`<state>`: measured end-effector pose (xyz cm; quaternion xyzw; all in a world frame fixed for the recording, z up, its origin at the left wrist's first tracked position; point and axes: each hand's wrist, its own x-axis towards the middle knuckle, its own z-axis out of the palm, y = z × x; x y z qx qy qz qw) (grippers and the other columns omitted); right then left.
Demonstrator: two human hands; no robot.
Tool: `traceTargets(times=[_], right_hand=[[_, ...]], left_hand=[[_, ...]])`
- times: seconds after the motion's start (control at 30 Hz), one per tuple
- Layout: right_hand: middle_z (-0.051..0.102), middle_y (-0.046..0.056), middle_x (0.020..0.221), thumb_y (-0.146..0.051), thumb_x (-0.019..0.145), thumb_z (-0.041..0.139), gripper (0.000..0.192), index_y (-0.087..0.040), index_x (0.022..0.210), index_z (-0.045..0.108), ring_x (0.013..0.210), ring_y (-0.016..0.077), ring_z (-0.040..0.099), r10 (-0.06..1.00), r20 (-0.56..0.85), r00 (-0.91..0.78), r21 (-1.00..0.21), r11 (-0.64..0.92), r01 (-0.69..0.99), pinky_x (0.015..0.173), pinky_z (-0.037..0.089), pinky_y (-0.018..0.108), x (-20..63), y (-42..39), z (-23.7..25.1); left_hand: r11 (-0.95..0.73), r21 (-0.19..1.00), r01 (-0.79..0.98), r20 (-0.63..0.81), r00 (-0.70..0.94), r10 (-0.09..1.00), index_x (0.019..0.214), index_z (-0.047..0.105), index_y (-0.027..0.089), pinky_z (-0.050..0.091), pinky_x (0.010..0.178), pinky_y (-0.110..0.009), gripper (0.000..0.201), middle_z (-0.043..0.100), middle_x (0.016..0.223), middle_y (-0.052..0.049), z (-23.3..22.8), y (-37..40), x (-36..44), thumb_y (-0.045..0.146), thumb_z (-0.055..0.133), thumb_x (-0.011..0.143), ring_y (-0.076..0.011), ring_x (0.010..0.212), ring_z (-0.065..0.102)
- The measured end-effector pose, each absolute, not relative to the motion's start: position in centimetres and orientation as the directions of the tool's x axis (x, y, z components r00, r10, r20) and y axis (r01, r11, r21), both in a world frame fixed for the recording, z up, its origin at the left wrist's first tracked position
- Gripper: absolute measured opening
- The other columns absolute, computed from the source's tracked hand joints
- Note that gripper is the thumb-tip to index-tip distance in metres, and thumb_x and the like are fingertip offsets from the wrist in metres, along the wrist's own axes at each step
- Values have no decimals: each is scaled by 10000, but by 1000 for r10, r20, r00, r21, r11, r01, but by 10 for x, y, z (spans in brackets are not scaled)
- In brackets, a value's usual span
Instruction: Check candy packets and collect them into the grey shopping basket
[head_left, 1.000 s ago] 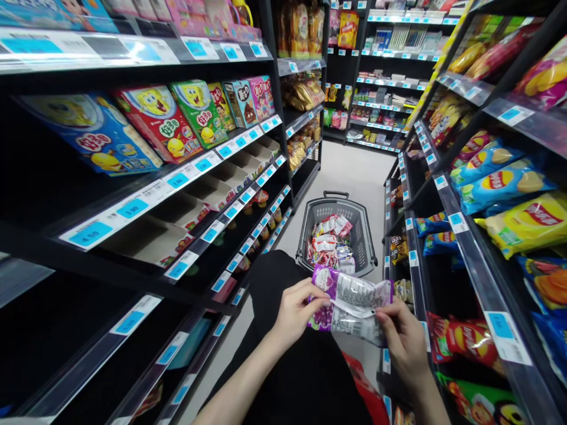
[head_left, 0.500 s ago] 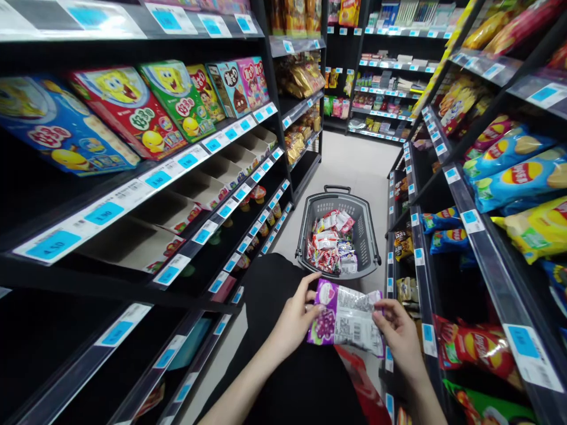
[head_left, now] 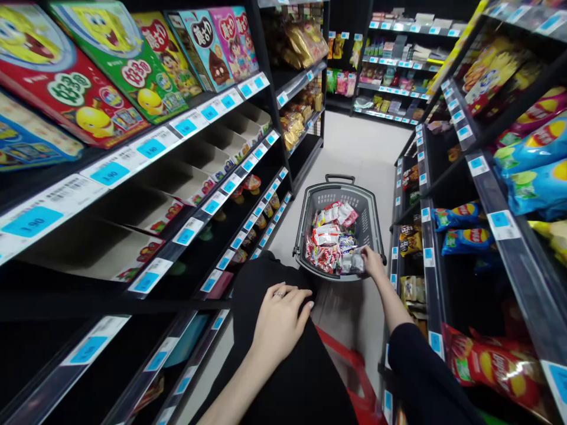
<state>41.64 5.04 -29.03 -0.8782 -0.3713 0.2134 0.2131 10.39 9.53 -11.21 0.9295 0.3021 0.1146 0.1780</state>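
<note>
My left hand (head_left: pixel 283 316) lies flat on my black-clothed leg (head_left: pixel 270 274), fingers stretched out, a ring on one of them. Reaching forward, my right hand (head_left: pixel 374 261) is inside the near right corner of a grey shopping basket (head_left: pixel 378 221). Its fingers are closed on the edge of a silvery candy bag (head_left: pixel 352 261), which lies over other packets at the basket's near end. Several red and white snack packets (head_left: pixel 326 235) fill the basket's middle and left. Part of my right fingers is hidden by the bag and basket rim.
Shelves line both sides of a narrow aisle. Boxed snacks (head_left: pixel 119 65) stand on the left, with open cartons (head_left: pixel 150 203) below. Chip bags (head_left: pixel 491 360) fill the right shelves. A red strap-like thing (head_left: pixel 349 357) lies beside my leg. Pale floor (head_left: pixel 354 144) runs ahead to a far shelf.
My right hand has carried the purple and silver candy bag forward and down into the basket. My left hand has let go of it and come to rest on my leg.
</note>
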Motion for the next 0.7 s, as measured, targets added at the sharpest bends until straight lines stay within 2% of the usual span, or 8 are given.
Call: traceTargets(times=[0.17, 0.3, 0.4, 0.5, 0.57, 0.7], right_hand=[[627, 67, 1142, -311, 920, 594, 265, -175, 1148, 594, 947, 195, 640, 729, -365, 579, -441, -683, 583, 804, 547, 393, 411, 81, -324], [593, 90, 1219, -318, 917, 596, 311, -170, 1189, 577, 1028, 224, 615, 694, -363, 622, -402, -718, 568, 864, 524, 436, 398, 85, -323], [562, 102, 1279, -319, 919, 590, 317, -174, 1200, 577, 1107, 246, 577, 674, -322, 664, -412, -732, 543, 931, 482, 471, 373, 60, -316], [582, 80, 1255, -318, 931, 570, 277, -188, 1175, 591, 1108, 236, 578, 639, -325, 697, -443, -754, 485, 936, 477, 471, 328, -5, -310], [621, 67, 1178, -314, 932, 571, 238, -176, 1122, 611, 1040, 214, 610, 568, -361, 740, -444, -802, 399, 894, 504, 439, 292, -67, -306], [650, 52, 1056, -306, 932, 573, 204, -162, 1069, 617, 899, 179, 644, 284, -429, 858, -351, -927, 131, 797, 544, 383, 234, -197, -301]], left_hand=[[-737, 409, 538, 116, 770, 627, 963, 695, 206, 407, 924, -461, 200, 769, 880, -10, -116, 98, 104, 200, 506, 898, -236, 910, 666], [-769, 374, 518, 113, 798, 592, 965, 693, 224, 414, 902, -456, 187, 774, 881, -15, -118, 105, 107, 247, 522, 892, -244, 889, 680], [-793, 334, 509, 117, 812, 571, 962, 700, 216, 415, 883, -464, 204, 776, 877, -42, -117, 108, 109, 273, 515, 899, -260, 877, 691], [-795, 308, 523, 113, 810, 576, 967, 708, 205, 409, 903, -468, 234, 775, 886, -68, -115, 111, 111, 303, 502, 913, -271, 876, 695], [-793, 295, 534, 94, 809, 580, 972, 711, 199, 410, 916, -465, 260, 771, 897, -83, -115, 111, 112, 323, 488, 923, -278, 896, 691], [-789, 257, 558, 57, 806, 589, 967, 707, 205, 415, 918, -467, 308, 764, 907, -97, -112, 106, 114, 357, 440, 941, -291, 917, 680]])
